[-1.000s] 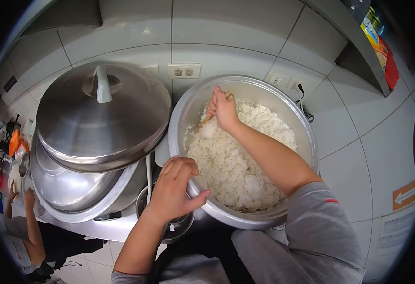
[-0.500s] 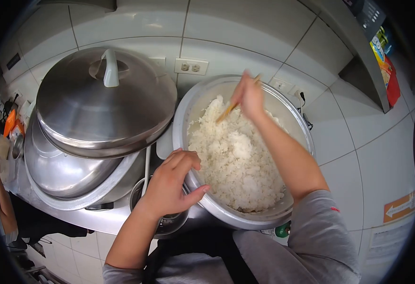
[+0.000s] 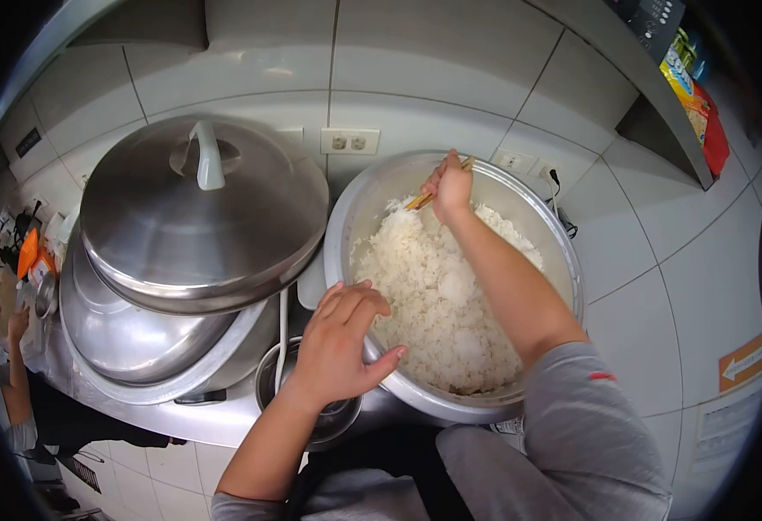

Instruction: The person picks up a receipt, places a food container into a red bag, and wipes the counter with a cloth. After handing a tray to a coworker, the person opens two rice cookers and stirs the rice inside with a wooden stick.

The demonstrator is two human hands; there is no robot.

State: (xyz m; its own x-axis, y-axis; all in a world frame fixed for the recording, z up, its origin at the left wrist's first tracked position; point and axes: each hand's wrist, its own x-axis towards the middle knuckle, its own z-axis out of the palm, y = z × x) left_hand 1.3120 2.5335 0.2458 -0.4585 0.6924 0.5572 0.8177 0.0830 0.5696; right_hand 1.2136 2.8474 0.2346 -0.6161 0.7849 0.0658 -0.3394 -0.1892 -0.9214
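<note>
A big round metal pot [image 3: 339,227] holds a heap of cooked white rice [image 3: 437,300]. My right hand [image 3: 450,187] is closed around light wooden chopsticks [image 3: 419,202] near the pot's far side. Their lower ends go into the rice, which hides the tips. At the near left rim is my left hand [image 3: 342,334], its fingers curled over the edge and its thumb lying apart along the rim.
Left of the pot, a domed steel lid [image 3: 198,234] with a pale handle sits over another large metal vessel [image 3: 164,386]. A small steel pot [image 3: 337,425] stands below my left wrist. Wall sockets [image 3: 351,141] are behind. Another person's arm [image 3: 18,382] shows at far left.
My right hand has moved slightly down and left in view, with the chopsticks now lower in the rice near the far wall. The rice is heaped higher there. My left hand stays at the rim.
</note>
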